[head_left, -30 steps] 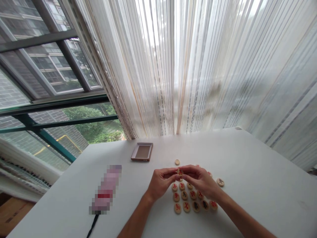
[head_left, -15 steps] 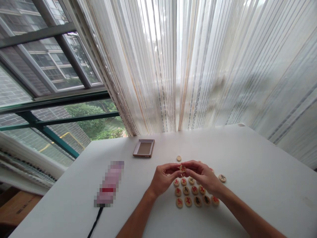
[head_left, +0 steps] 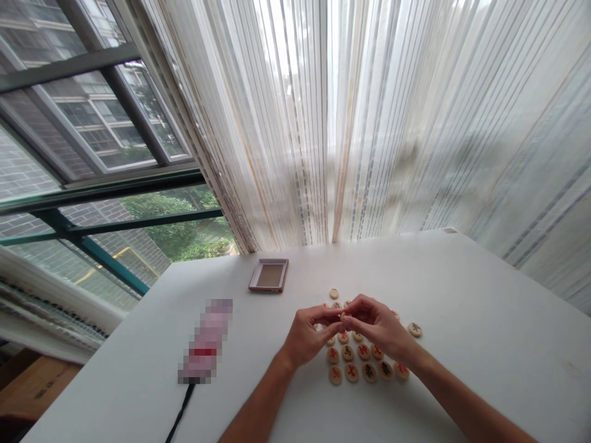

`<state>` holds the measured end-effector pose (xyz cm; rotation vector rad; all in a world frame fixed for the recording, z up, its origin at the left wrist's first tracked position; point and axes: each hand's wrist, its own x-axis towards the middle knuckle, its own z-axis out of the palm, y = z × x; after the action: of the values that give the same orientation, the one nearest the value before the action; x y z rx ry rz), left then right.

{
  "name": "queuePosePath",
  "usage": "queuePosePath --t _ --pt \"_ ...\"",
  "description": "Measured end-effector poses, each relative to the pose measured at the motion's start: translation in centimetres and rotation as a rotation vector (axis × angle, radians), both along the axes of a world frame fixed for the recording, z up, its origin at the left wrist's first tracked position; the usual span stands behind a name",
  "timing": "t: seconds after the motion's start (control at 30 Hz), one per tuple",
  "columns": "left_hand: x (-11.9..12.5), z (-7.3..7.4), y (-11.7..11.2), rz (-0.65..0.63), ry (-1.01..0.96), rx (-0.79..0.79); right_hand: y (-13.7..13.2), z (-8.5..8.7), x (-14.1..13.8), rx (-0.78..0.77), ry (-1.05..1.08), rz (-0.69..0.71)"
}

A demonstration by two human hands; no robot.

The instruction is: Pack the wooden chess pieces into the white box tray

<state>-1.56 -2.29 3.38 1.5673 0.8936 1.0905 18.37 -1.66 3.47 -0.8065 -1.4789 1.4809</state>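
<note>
Both of my hands meet above a cluster of round wooden chess pieces (head_left: 364,363) with red and black characters, laid in rows on the white table (head_left: 462,320). My left hand (head_left: 308,335) and my right hand (head_left: 376,325) pinch fingertips together around one small piece (head_left: 342,316), which is mostly hidden between the fingers. A lone blank-faced piece (head_left: 333,293) lies just beyond the hands, and another piece (head_left: 414,329) sits apart on the right.
A small shallow pink-brown tray (head_left: 269,275) rests farther back on the table. A blurred pink object (head_left: 205,340) with a black cable lies to the left. Sheer striped curtains hang behind the table, with a window at left.
My hands dropped slightly lower toward the rows of pieces, fingers closing more tightly over the held piece. The view shifted a little.
</note>
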Motion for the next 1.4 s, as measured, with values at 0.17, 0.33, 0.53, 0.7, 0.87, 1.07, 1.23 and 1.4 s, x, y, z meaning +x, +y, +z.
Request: queuePosePath --t 0.17,0.33,0.53,0.7,0.87,1.07,1.23,1.4 --pt "0.0 0.3 -0.1 0.009 0.06 0.049 -0.3 0.5 -0.1 0.06 -0.08 -0.06" --pt "-0.5 -0.2 0.3 0.036 0.051 0.021 -0.4 1.1 0.0 0.035 -0.035 0.002" --pt "-1.0 -0.8 0.7 0.015 -0.019 -0.089 -0.3 0.5 0.1 0.039 -0.002 0.043" --pt "-0.8 -0.8 0.7 -0.006 -0.053 -0.041 -0.2 -0.1 -0.1 0.084 -0.03 0.003" --pt "-0.4 -1.0 0.6 -0.002 -0.106 -0.053 -0.5 0.0 -0.3 0.142 -0.056 -0.016" --pt "-0.3 -1.6 0.8 0.007 -0.141 -0.096 -0.9 -0.4 -0.5 0.431 -0.263 -0.131" --pt "-0.3 -1.6 0.9 0.042 -0.131 -0.107 -0.9 -0.6 -0.6 0.58 -0.356 -0.183" --pt "-0.4 -1.0 0.8 0.015 -0.101 -0.082 -0.8 -0.6 -0.5 0.56 -0.364 -0.193"
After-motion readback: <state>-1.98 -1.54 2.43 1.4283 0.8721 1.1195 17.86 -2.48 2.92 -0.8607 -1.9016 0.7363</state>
